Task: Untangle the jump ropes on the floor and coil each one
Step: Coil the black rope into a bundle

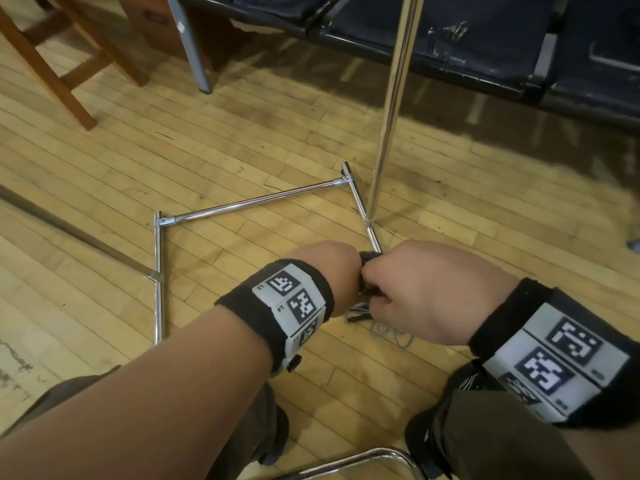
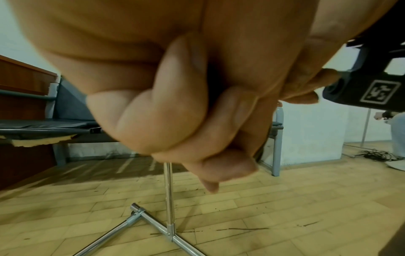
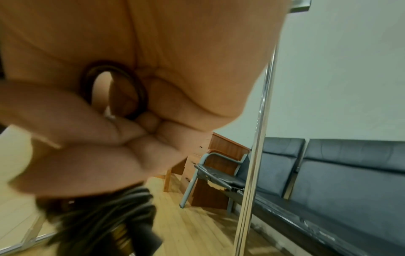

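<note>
While both hands, left hand (image 1: 327, 268) and right hand (image 1: 426, 289), clench the black rope (image 3: 105, 216) bundle between them, we judge one coil nearly finished; a grey rope (image 1: 391, 332) lies loose on the floor (image 1: 242, 140) at six o'clock below.

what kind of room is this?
Probably a waiting area or hall in a public building: a row of dark blue padded bench seats along a plain pale wall, worn wooden strip floor, and a wooden desk.
</note>
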Demonstrator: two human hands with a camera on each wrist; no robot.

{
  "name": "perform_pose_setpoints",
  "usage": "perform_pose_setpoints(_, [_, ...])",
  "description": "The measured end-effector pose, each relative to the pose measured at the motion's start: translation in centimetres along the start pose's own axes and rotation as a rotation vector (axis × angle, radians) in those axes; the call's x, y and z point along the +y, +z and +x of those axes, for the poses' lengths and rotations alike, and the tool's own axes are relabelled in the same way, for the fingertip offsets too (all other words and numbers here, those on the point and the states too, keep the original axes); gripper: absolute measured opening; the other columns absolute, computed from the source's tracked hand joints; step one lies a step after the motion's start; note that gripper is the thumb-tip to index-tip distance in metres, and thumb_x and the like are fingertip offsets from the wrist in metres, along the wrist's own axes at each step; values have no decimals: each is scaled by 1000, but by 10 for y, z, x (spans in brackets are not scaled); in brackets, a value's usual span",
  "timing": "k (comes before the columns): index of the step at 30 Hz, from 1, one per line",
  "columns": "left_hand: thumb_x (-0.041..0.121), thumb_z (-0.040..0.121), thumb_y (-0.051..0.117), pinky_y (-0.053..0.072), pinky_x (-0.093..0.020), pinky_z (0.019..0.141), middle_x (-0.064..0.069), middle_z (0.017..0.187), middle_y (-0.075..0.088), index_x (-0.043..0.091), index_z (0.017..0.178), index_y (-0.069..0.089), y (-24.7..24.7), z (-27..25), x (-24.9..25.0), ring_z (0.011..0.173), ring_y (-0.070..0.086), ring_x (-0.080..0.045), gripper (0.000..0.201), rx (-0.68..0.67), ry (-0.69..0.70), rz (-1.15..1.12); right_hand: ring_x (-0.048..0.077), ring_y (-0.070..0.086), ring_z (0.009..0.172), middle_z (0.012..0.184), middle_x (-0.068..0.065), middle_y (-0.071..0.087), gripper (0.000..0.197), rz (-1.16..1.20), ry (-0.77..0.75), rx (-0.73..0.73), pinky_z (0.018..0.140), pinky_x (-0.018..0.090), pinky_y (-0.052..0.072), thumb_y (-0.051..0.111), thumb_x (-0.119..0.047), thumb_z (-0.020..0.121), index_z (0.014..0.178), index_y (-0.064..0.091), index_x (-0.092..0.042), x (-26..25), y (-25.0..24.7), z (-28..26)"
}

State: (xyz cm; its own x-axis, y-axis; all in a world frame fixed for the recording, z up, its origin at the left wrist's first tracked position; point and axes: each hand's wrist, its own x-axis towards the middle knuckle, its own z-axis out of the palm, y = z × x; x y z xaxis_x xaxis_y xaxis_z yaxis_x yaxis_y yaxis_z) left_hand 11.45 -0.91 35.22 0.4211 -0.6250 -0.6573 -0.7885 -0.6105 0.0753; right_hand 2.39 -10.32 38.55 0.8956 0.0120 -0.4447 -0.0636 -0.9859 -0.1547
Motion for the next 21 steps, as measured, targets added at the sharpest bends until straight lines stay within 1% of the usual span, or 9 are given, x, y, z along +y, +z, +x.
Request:
perform_pose_setpoints(2, [17,104,53,43,-28,70,0,77,55,14,95,64,4,0,1,71,54,-18,14,-26,56,12,5,50,60,72,-9,54,22,1,-35,25,47,23,34,50,-35,98,76,50,-31,3,-3,-1])
perform_pose_setpoints(5, [19,101,59,40,-22,58,3,79,60,17,92,65,6,0,1,62,51,-10,11,-128,126,-22,2,52,71,78,-15,53,27,129,-74,108,63,23,46,55,-43,98,73,47,-35,17,-4,-1])
perform_pose_setpoints(7, [21,98,65,38,-20,53,7,75,64,21,82,64,5,-1,-1,59,52,-5,16,-150,173,-70,-2,51,81,83,-17,50,23,256,-100,164,68,14,40,58,-48,95,78,55,-33,31,0,0])
perform_pose_setpoints(9, [26,95,68,36,-20,52,9,69,62,28,72,59,0,-2,-7,58,53,-2,25,-120,206,-108,-2,51,85,85,-15,51,25,386,-69,191,68,12,38,57,-51,93,79,58,-30,44,6,1])
perform_pose_setpoints(13, [31,91,73,38,-23,54,6,74,62,31,76,57,-13,-7,-22,62,54,-6,21,-1,272,-236,2,53,64,72,-10,59,35,731,26,151,63,28,46,53,-60,90,82,60,-27,59,15,3])
perform_pose_setpoints(16, [30,90,74,37,-22,53,10,69,62,35,75,59,-14,-8,-27,59,53,-3,22,49,280,-318,17,54,66,74,3,57,43,913,33,152,65,41,49,52,-58,90,87,60,-16,56,15,3])
perform_pose_setpoints(18, [29,88,77,38,-21,54,16,66,62,38,73,60,-15,-8,-31,59,55,0,24,141,240,-414,30,62,67,78,17,60,46,985,76,216,64,48,54,52,-51,94,94,58,-5,54,13,5])
perform_pose_setpoints(20, [29,84,82,43,-22,59,16,80,65,40,85,64,-17,-6,-35,71,60,-1,21,269,193,-556,43,67,71,90,32,62,40,1080,133,313,57,49,58,52,-37,103,100,54,3,53,11,6])
perform_pose_setpoints(21, [29,82,85,47,-23,61,15,88,66,41,93,65,-18,-5,-37,77,62,-3,26,324,169,-637,42,68,68,93,36,62,37,1124,157,366,53,45,59,51,-33,104,100,53,4,52,9,6])
